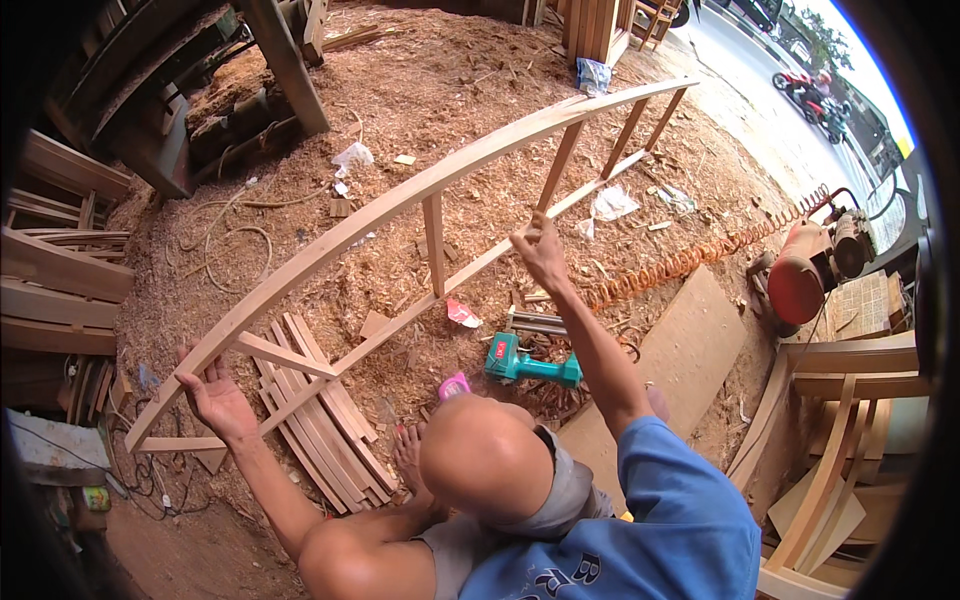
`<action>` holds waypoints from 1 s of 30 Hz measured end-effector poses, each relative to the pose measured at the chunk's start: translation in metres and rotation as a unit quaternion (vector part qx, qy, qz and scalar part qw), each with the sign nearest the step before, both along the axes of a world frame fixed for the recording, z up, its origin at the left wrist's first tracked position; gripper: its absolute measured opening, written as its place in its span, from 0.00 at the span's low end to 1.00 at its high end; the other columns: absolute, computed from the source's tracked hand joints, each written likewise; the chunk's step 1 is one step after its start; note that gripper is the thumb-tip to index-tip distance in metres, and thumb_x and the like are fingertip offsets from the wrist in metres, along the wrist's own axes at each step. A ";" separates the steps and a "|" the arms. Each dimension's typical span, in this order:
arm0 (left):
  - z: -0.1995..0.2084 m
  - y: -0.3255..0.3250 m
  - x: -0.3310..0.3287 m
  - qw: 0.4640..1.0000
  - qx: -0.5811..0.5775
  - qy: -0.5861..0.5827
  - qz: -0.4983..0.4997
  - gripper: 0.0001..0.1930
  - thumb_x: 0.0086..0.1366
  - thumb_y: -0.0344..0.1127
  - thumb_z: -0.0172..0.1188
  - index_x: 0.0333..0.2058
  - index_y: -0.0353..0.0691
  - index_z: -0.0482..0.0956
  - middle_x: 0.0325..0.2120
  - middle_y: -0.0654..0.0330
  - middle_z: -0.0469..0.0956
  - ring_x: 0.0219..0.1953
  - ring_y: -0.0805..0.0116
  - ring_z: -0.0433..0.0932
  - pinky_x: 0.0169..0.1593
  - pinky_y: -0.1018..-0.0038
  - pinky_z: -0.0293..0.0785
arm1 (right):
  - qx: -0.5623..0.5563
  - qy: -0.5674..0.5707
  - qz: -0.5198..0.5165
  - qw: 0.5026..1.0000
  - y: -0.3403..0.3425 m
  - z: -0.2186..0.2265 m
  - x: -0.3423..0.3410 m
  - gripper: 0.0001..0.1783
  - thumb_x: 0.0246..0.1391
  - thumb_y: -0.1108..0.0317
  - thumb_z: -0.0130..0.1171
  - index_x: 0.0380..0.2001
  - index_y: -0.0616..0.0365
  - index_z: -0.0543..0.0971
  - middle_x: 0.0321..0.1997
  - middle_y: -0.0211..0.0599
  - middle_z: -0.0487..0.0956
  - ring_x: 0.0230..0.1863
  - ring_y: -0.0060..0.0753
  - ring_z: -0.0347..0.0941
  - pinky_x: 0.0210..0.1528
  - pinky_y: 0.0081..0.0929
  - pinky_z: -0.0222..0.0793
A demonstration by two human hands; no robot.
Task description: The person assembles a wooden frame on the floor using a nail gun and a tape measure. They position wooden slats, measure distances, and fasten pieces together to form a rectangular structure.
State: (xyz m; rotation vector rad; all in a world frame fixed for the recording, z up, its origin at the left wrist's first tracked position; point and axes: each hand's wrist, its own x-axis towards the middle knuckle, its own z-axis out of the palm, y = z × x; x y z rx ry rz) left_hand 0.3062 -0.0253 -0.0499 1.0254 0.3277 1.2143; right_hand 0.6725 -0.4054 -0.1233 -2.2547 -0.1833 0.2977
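A long, ladder-like wooden frame [340, 241] with one bowed rail, one straighter rail and several crosspieces slants across in front of me. My left hand [222, 402] is palm up at its near left end, fingers curled around the bowed rail. Farther right, my right hand [542, 255] is closed around the straighter rail where a crosspiece meets it. A teal nail gun [535, 369] lies on the ground below my right forearm. Beside it, close to my knee, is a small pink object [454, 385]. Thin wooden strips [330, 440] lie under the frame's left part.
Wood shavings [420, 75] cover the ground. An orange coiled air hose [690, 262] runs to a red compressor tank [798, 272] at right. A flat board [665, 345] lies near my right side. Curved wooden pieces [60, 300] are stacked at left; more wooden parts [830, 460] stand right.
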 end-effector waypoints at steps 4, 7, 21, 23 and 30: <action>-0.003 0.000 -0.005 1.000 -0.003 -0.007 0.020 0.32 0.73 0.50 0.52 0.65 0.32 0.62 0.61 0.49 0.70 0.64 0.57 0.68 0.72 0.61 0.60 | 0.206 -0.146 -0.039 0.967 -0.011 -0.045 0.123 0.33 0.52 0.60 0.69 0.59 0.61 0.71 0.42 0.45 0.82 0.43 0.36 0.79 0.44 0.34 0.75; -0.002 0.000 -0.010 1.000 -0.002 -0.021 -0.006 0.33 0.73 0.50 0.53 0.66 0.33 0.60 0.62 0.49 0.69 0.65 0.58 0.67 0.73 0.61 0.58 | 0.084 -0.103 -0.005 0.991 -0.029 -0.075 0.172 0.23 0.54 0.59 0.67 0.51 0.57 0.78 0.39 0.43 0.83 0.42 0.36 0.79 0.44 0.33 0.75; 0.091 0.104 -0.162 0.988 -0.008 -0.083 0.129 0.29 0.73 0.45 0.54 0.64 0.29 0.63 0.62 0.50 0.68 0.66 0.57 0.65 0.73 0.61 0.58 | 0.023 -0.186 0.155 0.970 0.035 -0.033 0.047 0.17 0.52 0.58 0.69 0.28 0.64 0.82 0.27 0.50 0.81 0.33 0.43 0.81 0.34 0.41 0.74; 0.110 0.130 -0.219 0.984 -0.020 -0.070 0.160 0.28 0.73 0.44 0.54 0.63 0.29 0.65 0.62 0.50 0.68 0.66 0.57 0.64 0.73 0.62 0.57 | 0.013 -0.156 0.184 0.970 0.059 -0.016 0.001 0.19 0.49 0.56 0.72 0.29 0.63 0.81 0.25 0.46 0.81 0.29 0.40 0.81 0.31 0.37 0.75; 0.126 0.184 -0.376 0.940 -0.089 -0.006 0.328 0.30 0.75 0.50 0.47 0.64 0.31 0.63 0.64 0.54 0.69 0.67 0.58 0.65 0.73 0.62 0.59 | -0.005 -0.111 0.401 0.909 0.152 0.022 -0.147 0.12 0.54 0.59 0.65 0.37 0.54 0.84 0.30 0.37 0.86 0.33 0.46 0.84 0.35 0.40 0.78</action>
